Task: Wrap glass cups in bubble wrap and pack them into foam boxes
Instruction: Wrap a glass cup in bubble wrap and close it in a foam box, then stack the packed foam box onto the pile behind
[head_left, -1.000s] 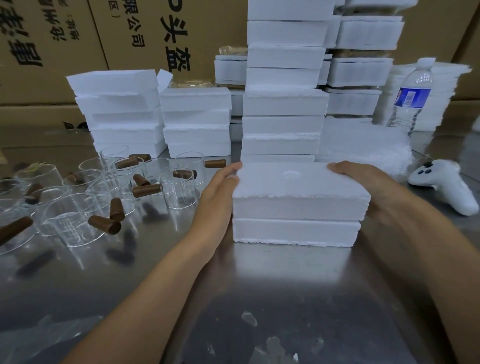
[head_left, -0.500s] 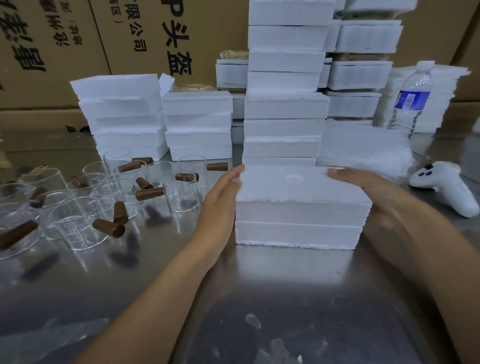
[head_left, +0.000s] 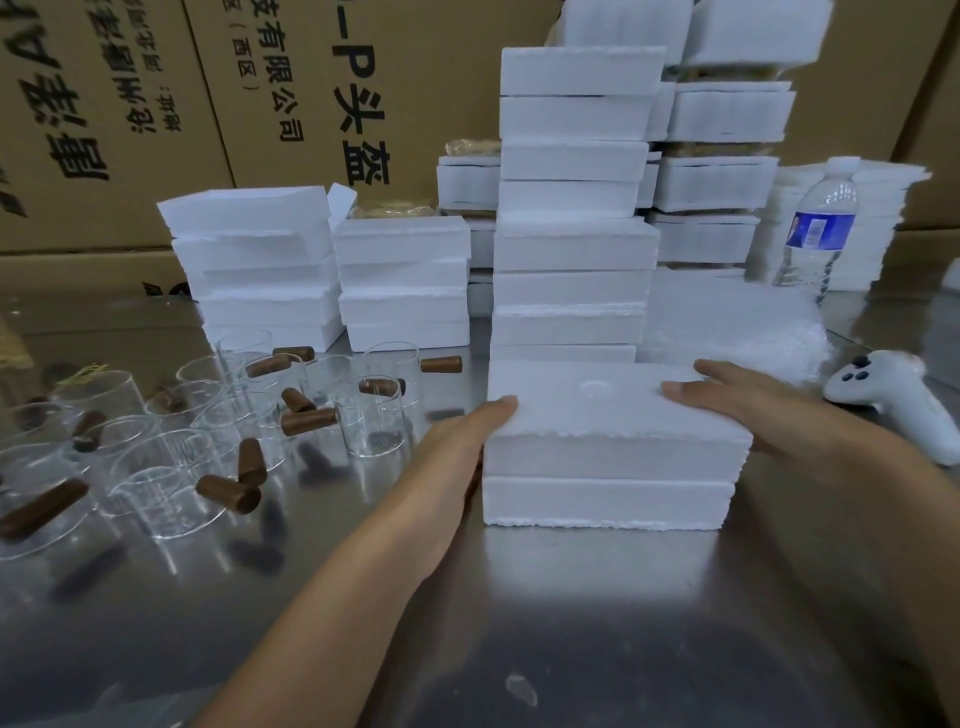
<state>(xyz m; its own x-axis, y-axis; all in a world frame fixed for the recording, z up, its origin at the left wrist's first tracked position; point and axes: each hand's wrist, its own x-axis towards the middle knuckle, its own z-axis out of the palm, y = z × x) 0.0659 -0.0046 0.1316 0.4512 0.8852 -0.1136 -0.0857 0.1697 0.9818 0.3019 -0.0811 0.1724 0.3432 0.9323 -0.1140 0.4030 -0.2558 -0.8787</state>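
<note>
In the head view, a closed foam box (head_left: 613, 457) sits on the steel table (head_left: 571, 623) just in front of a tall stack of foam boxes (head_left: 571, 249), its lid seated on the base with a visible seam around the sides. The left hand (head_left: 457, 452) lies against the box's left end, fingers straight and together, its tip at the lid's near-left corner; it braces the box rather than wrapping it. The right hand (head_left: 769, 415) lies flat on the right part of the lid, fingers extended and pressing down, curled round nothing. Over the last second that hand has slid from the lid's far right edge further onto its top, and the left fingers have dropped from the upper edge to the side, while the box itself has barely shifted. I judge this as the lid being pressed home on a packed box, so it should soon be ready to join a stack. To the left, unwrapped glass cups (head_left: 371, 421) stand among brown cork-like pieces (head_left: 306, 420), so much work remains. Bubble wrap (head_left: 727, 322) lies just behind the right hand, with a white controller (head_left: 893, 400) and a water bottle (head_left: 818, 234) further right.
</note>
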